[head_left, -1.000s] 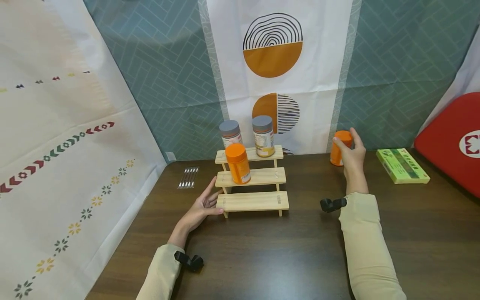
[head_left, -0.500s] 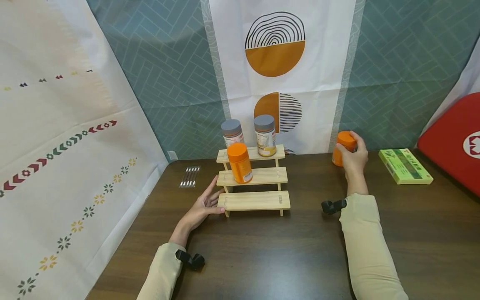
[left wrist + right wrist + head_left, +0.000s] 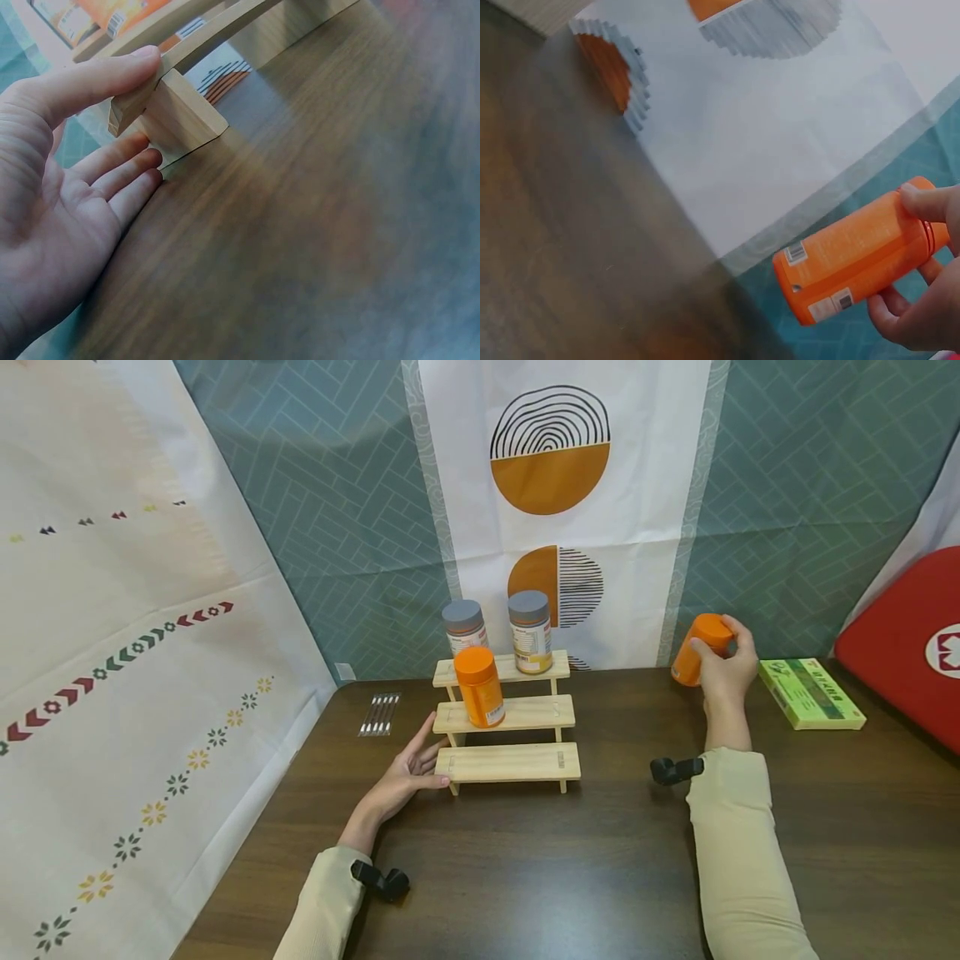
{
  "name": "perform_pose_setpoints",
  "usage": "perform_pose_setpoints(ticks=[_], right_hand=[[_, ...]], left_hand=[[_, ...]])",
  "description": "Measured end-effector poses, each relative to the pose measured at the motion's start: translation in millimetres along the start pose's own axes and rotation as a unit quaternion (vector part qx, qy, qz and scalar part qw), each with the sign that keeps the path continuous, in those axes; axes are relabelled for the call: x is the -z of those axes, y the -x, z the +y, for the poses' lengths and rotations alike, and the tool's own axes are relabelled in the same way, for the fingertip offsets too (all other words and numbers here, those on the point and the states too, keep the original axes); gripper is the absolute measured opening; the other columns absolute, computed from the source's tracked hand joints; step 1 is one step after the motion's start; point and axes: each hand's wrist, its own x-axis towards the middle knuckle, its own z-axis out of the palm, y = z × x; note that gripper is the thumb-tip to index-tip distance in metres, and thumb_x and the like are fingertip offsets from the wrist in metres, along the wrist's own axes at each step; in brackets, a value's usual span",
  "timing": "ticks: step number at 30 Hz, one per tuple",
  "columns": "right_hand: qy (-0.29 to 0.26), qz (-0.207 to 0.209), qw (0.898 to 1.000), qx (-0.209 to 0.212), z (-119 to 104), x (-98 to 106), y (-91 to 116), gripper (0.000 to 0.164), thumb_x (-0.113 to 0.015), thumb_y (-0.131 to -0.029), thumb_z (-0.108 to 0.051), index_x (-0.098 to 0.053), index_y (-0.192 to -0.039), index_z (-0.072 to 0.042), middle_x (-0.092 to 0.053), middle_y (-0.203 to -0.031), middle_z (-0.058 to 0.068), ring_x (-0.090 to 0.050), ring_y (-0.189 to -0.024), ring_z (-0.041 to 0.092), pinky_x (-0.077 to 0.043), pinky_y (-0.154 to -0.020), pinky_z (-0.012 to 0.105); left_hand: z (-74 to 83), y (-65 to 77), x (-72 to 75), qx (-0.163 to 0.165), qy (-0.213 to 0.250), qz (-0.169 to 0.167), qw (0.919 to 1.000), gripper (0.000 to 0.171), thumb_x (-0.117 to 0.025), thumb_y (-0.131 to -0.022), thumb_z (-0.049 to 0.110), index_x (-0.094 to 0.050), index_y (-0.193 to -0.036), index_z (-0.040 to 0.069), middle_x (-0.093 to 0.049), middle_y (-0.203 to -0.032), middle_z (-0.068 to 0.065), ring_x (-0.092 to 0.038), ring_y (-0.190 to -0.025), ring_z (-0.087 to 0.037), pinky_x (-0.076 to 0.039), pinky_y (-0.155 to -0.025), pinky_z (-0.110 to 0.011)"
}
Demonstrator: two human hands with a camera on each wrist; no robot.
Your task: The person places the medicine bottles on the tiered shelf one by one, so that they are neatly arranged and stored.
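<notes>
My right hand (image 3: 727,668) grips an orange bottle (image 3: 855,255) near its cap, thumb on one side and fingers on the other. The bottle tilts in front of the backdrop, raised off the table. My left hand (image 3: 397,781) lies at the left end of a three-tier wooden rack (image 3: 510,763). In the left wrist view its thumb touches the lowest plank (image 3: 187,56), while the nearly straight fingers lie by the side leg (image 3: 184,120). Another orange bottle (image 3: 480,689) stands on the middle tier. Two grey-capped jars (image 3: 531,635) (image 3: 465,625) are on the top tier.
A green-yellow box (image 3: 812,695) lies on the dark table (image 3: 510,877), right of my right hand. Beyond it is a red case (image 3: 907,639) with a white emblem. A small pack of cotton swabs (image 3: 379,715) lies left of the rack. Patterned cloths hang behind and at left.
My right hand has closed around the orange bottle by its cap, then lifted and tilted it slightly to the right. The left hand and the rack keep their places.
</notes>
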Motion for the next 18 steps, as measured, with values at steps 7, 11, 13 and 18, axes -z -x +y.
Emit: perform_pose_setpoints(ticks=[7,11,13,18], right_hand=[[-0.021,-0.047,0.999,0.014,-21,-3,8,0.062,-0.064,-0.093,-0.008,-0.041,-0.147,-0.029,-0.035,-0.155,-0.002,-0.039,-0.141,0.024,-0.029,-0.120,0.039],[0.020,-0.102,0.994,0.030,-29,-7,15,0.067,-0.063,-0.094,-0.014,-0.033,-0.152,-0.029,-0.029,-0.160,0.000,-0.034,-0.144,0.027,-0.027,-0.121,0.041],[0.038,-0.142,0.988,0.041,-32,-8,17,0.070,-0.063,-0.094,-0.018,-0.029,-0.154,-0.027,-0.025,-0.162,0.000,-0.030,-0.146,0.029,-0.024,-0.122,0.043],[0.047,-0.234,0.969,0.064,-42,-7,24,0.073,-0.067,-0.093,-0.024,-0.028,-0.155,-0.025,-0.023,-0.164,0.000,-0.032,-0.145,0.031,-0.014,-0.123,0.051]], left_hand=[[-1.1,0.0,0.6,0.001,0.001,-0.001,1.0000,0.111,-0.071,-0.085,0.001,0.007,-0.158,0.031,-0.013,-0.162,-0.023,-0.022,-0.147,-0.044,-0.046,-0.103,-0.027],[-2.7,0.2,1.8,-0.003,0.000,-0.001,1.0000,0.110,-0.070,-0.085,0.000,0.008,-0.158,0.029,-0.012,-0.162,-0.024,-0.021,-0.147,-0.045,-0.047,-0.102,-0.026],[-3.0,0.4,1.9,-0.004,0.002,0.001,1.0000,0.110,-0.070,-0.085,-0.001,0.007,-0.158,0.030,-0.012,-0.162,-0.023,-0.021,-0.147,-0.045,-0.047,-0.101,-0.025],[-2.2,0.1,1.3,-0.008,0.002,-0.002,1.0000,0.111,-0.071,-0.085,0.000,0.008,-0.158,0.029,-0.013,-0.162,-0.023,-0.021,-0.147,-0.044,-0.046,-0.102,-0.024]])
